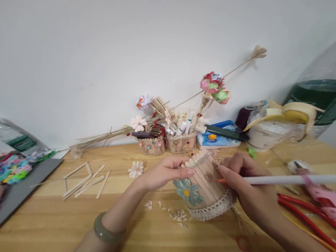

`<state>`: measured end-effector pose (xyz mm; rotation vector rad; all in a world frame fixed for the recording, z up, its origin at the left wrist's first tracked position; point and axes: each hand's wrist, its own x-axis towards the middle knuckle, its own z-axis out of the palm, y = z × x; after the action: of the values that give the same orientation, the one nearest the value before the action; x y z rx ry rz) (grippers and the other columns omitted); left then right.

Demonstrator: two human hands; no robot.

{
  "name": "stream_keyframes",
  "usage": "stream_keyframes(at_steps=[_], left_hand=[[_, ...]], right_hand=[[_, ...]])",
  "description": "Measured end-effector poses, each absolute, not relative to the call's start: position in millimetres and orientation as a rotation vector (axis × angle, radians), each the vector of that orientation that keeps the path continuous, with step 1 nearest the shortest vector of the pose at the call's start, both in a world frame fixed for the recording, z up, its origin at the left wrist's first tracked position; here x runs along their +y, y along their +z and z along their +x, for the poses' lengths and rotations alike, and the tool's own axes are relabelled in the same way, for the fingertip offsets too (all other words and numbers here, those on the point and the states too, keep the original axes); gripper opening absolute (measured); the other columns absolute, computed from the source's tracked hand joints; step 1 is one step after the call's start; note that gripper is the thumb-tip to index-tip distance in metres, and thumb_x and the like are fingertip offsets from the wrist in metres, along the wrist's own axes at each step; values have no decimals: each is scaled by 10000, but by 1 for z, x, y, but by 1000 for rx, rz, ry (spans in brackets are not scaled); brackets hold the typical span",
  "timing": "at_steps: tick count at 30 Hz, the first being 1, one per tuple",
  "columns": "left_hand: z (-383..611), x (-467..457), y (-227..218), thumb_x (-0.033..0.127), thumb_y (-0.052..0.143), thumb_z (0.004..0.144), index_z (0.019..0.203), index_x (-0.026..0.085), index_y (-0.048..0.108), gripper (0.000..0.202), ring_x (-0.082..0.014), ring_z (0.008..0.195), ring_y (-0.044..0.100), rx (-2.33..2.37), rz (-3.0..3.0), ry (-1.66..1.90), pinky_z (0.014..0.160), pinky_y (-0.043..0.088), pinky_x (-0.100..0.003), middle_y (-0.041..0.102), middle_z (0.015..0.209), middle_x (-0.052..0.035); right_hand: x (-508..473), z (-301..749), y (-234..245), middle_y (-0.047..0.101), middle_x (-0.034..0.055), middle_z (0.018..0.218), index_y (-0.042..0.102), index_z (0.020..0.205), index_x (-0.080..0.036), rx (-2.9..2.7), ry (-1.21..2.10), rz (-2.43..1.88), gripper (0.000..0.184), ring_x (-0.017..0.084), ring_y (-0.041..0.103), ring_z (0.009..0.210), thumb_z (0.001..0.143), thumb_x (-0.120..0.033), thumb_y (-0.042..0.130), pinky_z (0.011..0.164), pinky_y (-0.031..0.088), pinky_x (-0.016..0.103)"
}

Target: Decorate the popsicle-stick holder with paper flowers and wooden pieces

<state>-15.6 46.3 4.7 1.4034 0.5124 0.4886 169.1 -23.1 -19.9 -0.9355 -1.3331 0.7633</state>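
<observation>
A small craft-stick pot (204, 181) is tilted above the table, with white lace round its lower edge and a shiny trim along its upper edge. A blue-green flower with a yellow centre (186, 192) decorates its side. My left hand (165, 174) is closed on the pot's upper edge, thumb on the outside. Closed round a long white pen-like stick (295, 178) with an orange end, my right hand (249, 181) has its fingertips at the pot's right side. Whether those fingertips also pinch something small is hidden.
Loose craft sticks (84, 180) and a white flower (135, 169) lie left. Small chips (178, 214) are scattered nearby. Two decorated baskets (182, 142) stand at the wall. Red-handled pliers (312, 214) and a pink glue gun (332, 201) lie right, below a large bottle (330, 88).
</observation>
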Motion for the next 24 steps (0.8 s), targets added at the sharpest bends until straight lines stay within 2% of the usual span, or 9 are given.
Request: stream_keyframes(at_steps=[7, 10, 13, 15, 17, 20, 24], left_hand=[[-16, 44, 6, 367, 646, 747, 875, 141, 632, 260, -124, 760, 562, 535, 1465, 497, 772, 422, -269, 645, 836, -19], [-16, 43, 9, 306, 630, 772, 1004, 175, 579, 271, -128, 835, 556, 573, 1531, 557, 782, 424, -268, 621, 954, -29], [-18, 43, 12, 234, 647, 758, 1140, 229, 506, 408, -158, 984, 528, 532, 1597, 709, 803, 428, -273, 560, 1119, -62], [-19, 44, 14, 210, 649, 752, 1175, 249, 501, 450, -180, 1073, 491, 485, 1669, 796, 828, 424, -282, 520, 1193, -79], [-19, 45, 16, 194, 610, 778, 1134, 242, 556, 363, -188, 1110, 478, 459, 1764, 812, 887, 401, -308, 533, 1190, -77], [-19, 43, 22, 158, 543, 800, 965, 206, 652, 203, -191, 1093, 502, 503, 1828, 776, 962, 349, -343, 587, 1116, -62], [-17, 36, 29, 173, 486, 797, 882, 176, 671, 204, -209, 1101, 497, 558, 1755, 757, 989, 319, -352, 605, 1085, -65]], right_hand=[[-21, 169, -17, 349, -56, 499, 316, 534, -202, -1372, 839, -937, 402, 89, 331, 486, 848, -339, 526, 445, 265, 220], [-22, 171, -14, 322, -59, 495, 312, 536, -201, -1393, 866, -949, 415, 82, 306, 471, 856, -367, 517, 427, 241, 215], [-26, 177, -6, 331, -66, 498, 424, 624, -199, -1451, 924, -927, 356, 78, 273, 442, 856, -459, 498, 404, 226, 213], [-28, 184, 1, 349, -61, 498, 506, 715, -200, -1522, 974, -918, 363, 83, 276, 433, 882, -510, 416, 406, 240, 217], [-29, 190, 8, 351, -55, 479, 554, 740, -205, -1620, 1041, -960, 404, 86, 282, 421, 909, -508, 347, 397, 230, 219], [-26, 195, 16, 364, -51, 439, 605, 713, -199, -1785, 1215, -1039, 432, 79, 291, 385, 886, -530, 387, 365, 181, 219], [-19, 189, 24, 376, -59, 412, 660, 760, -184, -1791, 1425, -1081, 436, 67, 288, 368, 832, -567, 463, 365, 176, 208]])
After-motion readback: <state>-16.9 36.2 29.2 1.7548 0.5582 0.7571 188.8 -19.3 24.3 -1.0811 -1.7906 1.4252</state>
